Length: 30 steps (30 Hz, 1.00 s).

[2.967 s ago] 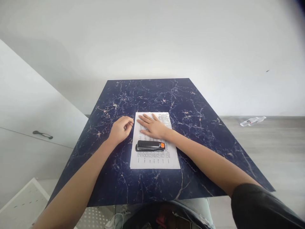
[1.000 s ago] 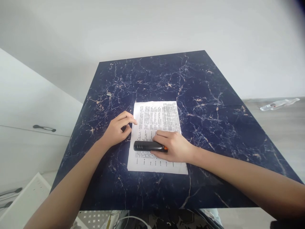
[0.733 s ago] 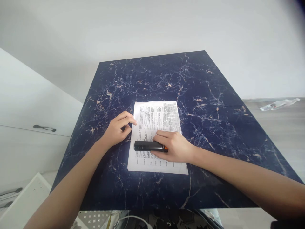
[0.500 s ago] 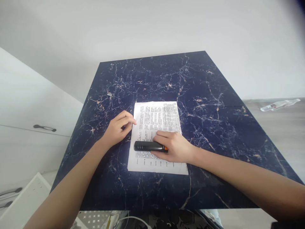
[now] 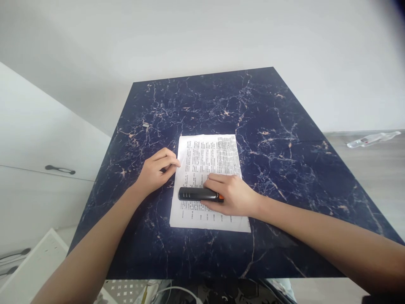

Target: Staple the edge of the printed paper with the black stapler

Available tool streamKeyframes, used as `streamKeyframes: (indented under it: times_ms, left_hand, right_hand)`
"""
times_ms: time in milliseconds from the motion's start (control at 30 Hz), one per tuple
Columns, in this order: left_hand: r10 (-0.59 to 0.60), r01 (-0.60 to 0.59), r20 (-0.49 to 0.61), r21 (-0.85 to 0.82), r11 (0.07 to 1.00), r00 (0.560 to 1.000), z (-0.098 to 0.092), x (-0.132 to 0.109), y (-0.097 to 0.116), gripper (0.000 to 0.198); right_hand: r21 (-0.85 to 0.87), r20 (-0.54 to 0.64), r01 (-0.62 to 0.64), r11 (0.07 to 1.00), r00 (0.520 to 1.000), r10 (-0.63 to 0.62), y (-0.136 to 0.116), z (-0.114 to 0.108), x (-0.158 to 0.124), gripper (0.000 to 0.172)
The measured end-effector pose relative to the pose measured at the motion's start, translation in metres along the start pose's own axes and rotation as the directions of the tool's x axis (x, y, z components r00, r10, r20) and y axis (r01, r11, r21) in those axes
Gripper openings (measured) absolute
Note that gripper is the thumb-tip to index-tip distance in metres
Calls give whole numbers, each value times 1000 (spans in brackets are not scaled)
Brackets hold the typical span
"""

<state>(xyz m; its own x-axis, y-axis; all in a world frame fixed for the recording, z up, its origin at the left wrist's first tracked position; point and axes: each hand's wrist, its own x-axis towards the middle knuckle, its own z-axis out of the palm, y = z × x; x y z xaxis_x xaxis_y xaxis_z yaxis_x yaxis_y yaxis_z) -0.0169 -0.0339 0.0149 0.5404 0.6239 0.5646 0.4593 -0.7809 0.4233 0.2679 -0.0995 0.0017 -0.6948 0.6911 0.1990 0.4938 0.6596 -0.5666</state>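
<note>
A printed sheet of paper [image 5: 207,154] lies on the dark blue marbled table, its right side creased and covered in denser print. Across its lower half rests a black stapler [image 5: 196,194] with an orange part near the grip. My right hand [image 5: 232,195] is closed around the stapler's right end, hiding that end, and its fingers touch the paper. At the sheet's left edge my left hand [image 5: 160,169] has its fingers curled, with thumb and fingertips pinched together on the edge.
The marbled table [image 5: 205,101] meets a white wall at the back. A small pale scrap [image 5: 145,125] is on its left part. White drawers [image 5: 60,169] stand to the left. On the floor at right lies a clear plastic package [image 5: 373,139]. A white cable [image 5: 179,289] shows below the front edge.
My left thumb and fingers have drawn slightly closer together at the paper's edge. The right hand, the stapler and the paper look almost unmoved.
</note>
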Motion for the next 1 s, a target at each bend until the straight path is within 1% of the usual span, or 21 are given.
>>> streamKeyframes:
  times_ms: [133,267,433,833,1000]
  left_hand:
    - [-9,9,-1,3,1000,1000,0,-1,0,19]
    - [-31,31,-18,-6,999,999,-1,0,1,13]
    - [8,-8,-52,5,1000,999,-1,1,2,12]
    - [19,-18,-78,16,1000,997,0,-1,0,23]
    - [18,-18,-91,1,1000,996,0,-1,0,25]
  right_hand:
    - [-6,3,0,1000,1000,0,1,1,-1,32]
    - [2,3,1,1000,1000,-1,1,0,0,32]
    - [0,2,6,1000,1000,-6,0,0,0,31]
    - [-3,9,3,1000,1000,-3,1,0,-1,31]
    - [-5,0,9,1000,1000,-9,0,-2,1,31]
